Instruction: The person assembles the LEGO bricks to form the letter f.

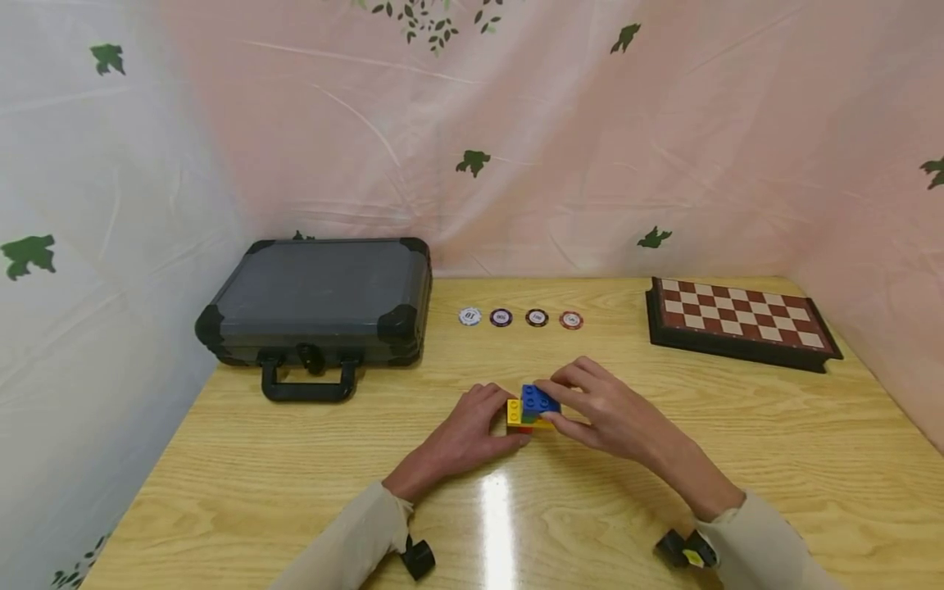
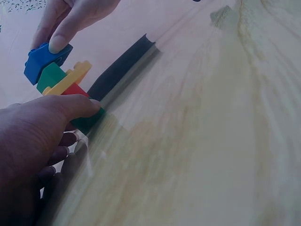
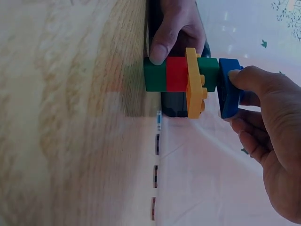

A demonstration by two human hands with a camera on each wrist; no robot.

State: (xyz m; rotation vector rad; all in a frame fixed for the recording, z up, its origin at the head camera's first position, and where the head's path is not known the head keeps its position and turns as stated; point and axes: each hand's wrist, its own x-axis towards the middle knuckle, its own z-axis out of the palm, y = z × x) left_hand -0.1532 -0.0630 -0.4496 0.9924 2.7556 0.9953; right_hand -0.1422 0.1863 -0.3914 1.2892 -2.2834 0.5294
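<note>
A stack of toy building bricks stands on the table between my hands. From the bottom it has a green brick (image 3: 153,81), a red brick (image 3: 176,75), a thin yellow plate (image 3: 193,94) and a second green brick (image 3: 207,70). My left hand (image 1: 475,432) steadies the stack low down, its thumb and fingers around the bottom bricks. Between thumb and fingers, my right hand (image 1: 610,412) pinches a blue brick (image 1: 537,399) at the top of the stack. In the right wrist view the blue brick sits slightly tilted against the upper green one.
A grey case (image 1: 317,287) with a black handle (image 1: 308,393) lies at the back left. Several poker chips, including a white one (image 1: 469,316) and a red one (image 1: 571,319), form a row behind the stack. A checkered game board (image 1: 741,315) lies at the back right.
</note>
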